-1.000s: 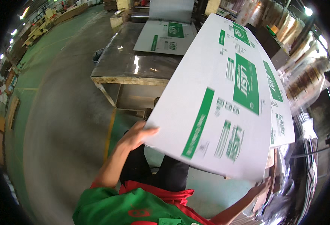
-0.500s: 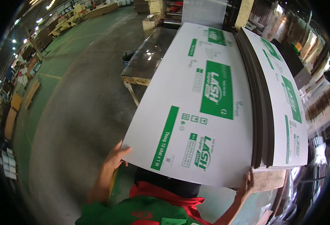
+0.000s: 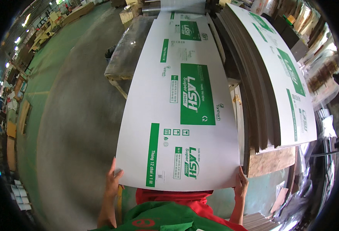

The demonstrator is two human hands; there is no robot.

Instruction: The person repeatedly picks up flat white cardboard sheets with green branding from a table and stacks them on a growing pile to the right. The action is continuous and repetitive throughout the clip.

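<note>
A large white cardboard sheet [image 3: 148, 102] with green printed blocks stretches from my waist to the far end of a dark metal-topped table. My left hand [image 3: 113, 178] grips its near left corner, thumb along the edge. At the near right corner, my right hand [image 3: 240, 183] holds the sheet's edge with the fingers partly hidden beneath. The sheet's far end reaches a grey metal panel [image 3: 183, 5]. To its right stands a tall stack of the same printed sheets [image 3: 280, 92], their brown edges facing the held sheet.
The metal-topped table [image 3: 128, 52] lies under and left of the sheet. A wooden support [image 3: 271, 161] sits below the stack. Dark bucket [image 3: 110, 52] stands beside the table. Flat brown boards [image 3: 257, 222] lie at lower right, near clear plastic wrapping [image 3: 327, 129].
The sheet has moved left, away from the stack, and straightened. Its far end now reaches under or against the metal panel. Both hands moved left with it.
</note>
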